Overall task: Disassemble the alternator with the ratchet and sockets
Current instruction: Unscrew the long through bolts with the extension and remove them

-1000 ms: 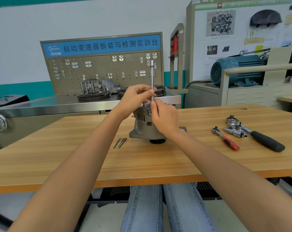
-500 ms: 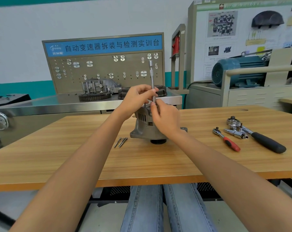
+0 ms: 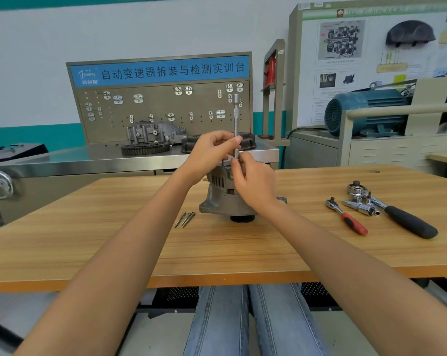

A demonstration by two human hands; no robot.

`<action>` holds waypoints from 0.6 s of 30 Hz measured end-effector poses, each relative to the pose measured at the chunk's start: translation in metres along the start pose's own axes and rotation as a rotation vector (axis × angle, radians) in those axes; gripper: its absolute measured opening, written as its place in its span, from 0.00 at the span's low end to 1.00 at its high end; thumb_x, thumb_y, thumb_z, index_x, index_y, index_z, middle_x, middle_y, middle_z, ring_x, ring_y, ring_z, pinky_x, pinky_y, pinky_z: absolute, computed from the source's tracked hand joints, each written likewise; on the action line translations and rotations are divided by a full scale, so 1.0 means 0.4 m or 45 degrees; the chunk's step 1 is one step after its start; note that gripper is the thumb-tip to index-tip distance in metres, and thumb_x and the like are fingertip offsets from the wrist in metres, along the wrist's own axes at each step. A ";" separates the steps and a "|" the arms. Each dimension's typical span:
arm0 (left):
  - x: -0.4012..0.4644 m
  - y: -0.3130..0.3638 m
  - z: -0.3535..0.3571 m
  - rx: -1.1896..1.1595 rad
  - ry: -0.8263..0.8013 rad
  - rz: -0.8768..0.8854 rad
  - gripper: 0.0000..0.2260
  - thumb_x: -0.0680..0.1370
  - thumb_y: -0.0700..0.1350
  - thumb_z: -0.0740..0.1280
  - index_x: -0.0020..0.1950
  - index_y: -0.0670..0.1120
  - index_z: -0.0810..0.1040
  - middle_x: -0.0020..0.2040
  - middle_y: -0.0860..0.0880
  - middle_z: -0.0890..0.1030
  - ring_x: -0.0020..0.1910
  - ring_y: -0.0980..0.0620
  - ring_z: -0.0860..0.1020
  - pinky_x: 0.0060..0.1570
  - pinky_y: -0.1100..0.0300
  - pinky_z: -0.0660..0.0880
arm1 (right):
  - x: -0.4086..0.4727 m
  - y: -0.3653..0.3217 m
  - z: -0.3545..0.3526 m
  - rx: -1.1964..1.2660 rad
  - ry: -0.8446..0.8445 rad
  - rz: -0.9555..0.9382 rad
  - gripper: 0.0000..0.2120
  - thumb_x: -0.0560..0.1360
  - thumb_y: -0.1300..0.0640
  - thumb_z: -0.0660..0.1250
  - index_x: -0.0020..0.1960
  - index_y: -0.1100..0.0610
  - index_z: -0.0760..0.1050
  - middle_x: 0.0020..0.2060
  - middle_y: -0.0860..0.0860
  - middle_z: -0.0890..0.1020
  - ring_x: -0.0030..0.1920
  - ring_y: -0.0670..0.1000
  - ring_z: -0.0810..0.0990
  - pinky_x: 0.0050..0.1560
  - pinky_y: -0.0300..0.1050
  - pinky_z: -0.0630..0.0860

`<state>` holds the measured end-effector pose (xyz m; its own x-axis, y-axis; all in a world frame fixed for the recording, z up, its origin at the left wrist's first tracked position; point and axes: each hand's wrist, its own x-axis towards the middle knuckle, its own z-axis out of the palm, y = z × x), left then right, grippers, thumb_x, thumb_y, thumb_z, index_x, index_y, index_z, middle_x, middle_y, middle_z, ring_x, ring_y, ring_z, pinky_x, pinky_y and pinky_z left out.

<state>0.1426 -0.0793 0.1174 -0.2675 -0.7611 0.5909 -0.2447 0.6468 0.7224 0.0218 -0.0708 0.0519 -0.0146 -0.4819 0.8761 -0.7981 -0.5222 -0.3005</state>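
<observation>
Fingers of left hand (image 3: 209,150) and right hand (image 3: 253,181) pinch an upright extension bar (image 3: 236,124) over the alternator (image 3: 225,199), mid-table (image 3: 114,240). Casting judged heavy, rigid; grip its housing, not the vents. Loose bolts (image 3: 185,219) beside.

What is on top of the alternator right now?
A slim extension bar stands upright on the alternator. The left hand pinches its shaft; the right hand grips near its base. The hands hide the bar's lower end and whatever fastener it meets.
</observation>
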 end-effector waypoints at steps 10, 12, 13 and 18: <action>-0.001 -0.002 -0.007 -0.004 -0.032 0.007 0.08 0.80 0.42 0.63 0.55 0.48 0.81 0.45 0.54 0.83 0.42 0.64 0.80 0.42 0.70 0.74 | -0.002 0.000 -0.003 -0.050 -0.025 0.005 0.14 0.82 0.54 0.55 0.48 0.59 0.76 0.33 0.51 0.77 0.34 0.51 0.75 0.35 0.43 0.63; -0.001 -0.004 -0.006 0.008 -0.035 0.017 0.07 0.80 0.43 0.64 0.53 0.49 0.81 0.43 0.55 0.83 0.41 0.65 0.80 0.40 0.72 0.74 | -0.002 0.002 -0.004 -0.053 -0.050 0.007 0.15 0.82 0.54 0.54 0.48 0.60 0.76 0.34 0.52 0.78 0.35 0.52 0.76 0.35 0.45 0.65; -0.001 -0.005 -0.005 0.006 -0.028 0.019 0.05 0.79 0.44 0.66 0.51 0.50 0.81 0.42 0.56 0.82 0.40 0.65 0.80 0.39 0.72 0.74 | 0.000 0.003 -0.005 -0.047 -0.067 0.004 0.15 0.82 0.54 0.53 0.49 0.60 0.76 0.34 0.53 0.78 0.35 0.52 0.76 0.36 0.46 0.67; 0.011 -0.018 0.001 -0.026 0.049 -0.005 0.04 0.76 0.46 0.71 0.43 0.50 0.77 0.39 0.52 0.79 0.37 0.59 0.77 0.40 0.66 0.75 | 0.002 -0.002 -0.005 0.006 -0.053 0.036 0.13 0.80 0.50 0.56 0.46 0.57 0.73 0.31 0.49 0.75 0.32 0.51 0.75 0.33 0.45 0.67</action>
<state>0.1430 -0.0872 0.1146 -0.2306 -0.7654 0.6008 -0.2264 0.6427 0.7319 0.0213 -0.0692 0.0535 -0.0121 -0.5256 0.8506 -0.7947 -0.5113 -0.3272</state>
